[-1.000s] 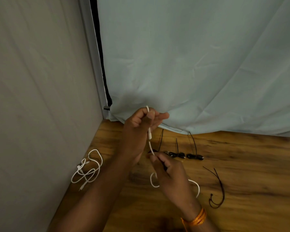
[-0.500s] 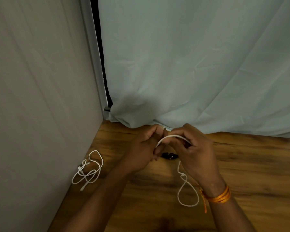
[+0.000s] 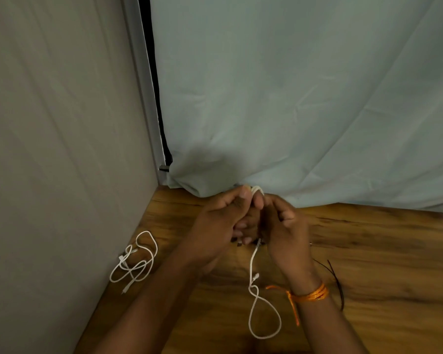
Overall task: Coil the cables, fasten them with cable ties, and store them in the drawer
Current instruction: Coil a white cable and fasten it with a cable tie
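Head cam readout. Both hands were up together at the far edge of the counter (image 3: 381, 251), just in front of the pale cloth backdrop (image 3: 292, 98).

The left hand (image 3: 215, 221) had its fingers (image 3: 243, 194) curled. The thumb was pressed against a small loop of the white cable (image 3: 252, 267) that poked out above the knuckles.

The right hand (image 3: 284, 226) was touching the left, with its fingers (image 3: 287, 214) curled in on the same bundle. I couldn't tell how many turns were inside because the palms hid them.

The cable tail dropped out from between the hands with a plug partway down. It crossed itself once and ended in a slack loop on the counter between my view of the two forearms.

A second white cable (image 3: 138, 261) lay loose and tangled on the counter, well to the left, close to the grey panel (image 3: 49, 123).

A black cable tie (image 3: 339, 287) lay on the counter just right of the right wrist, partly hidden by it. That wrist had an orange thread band (image 3: 310, 295) with one strand hanging.

There was a small dark item under the hands, too covered to identify.
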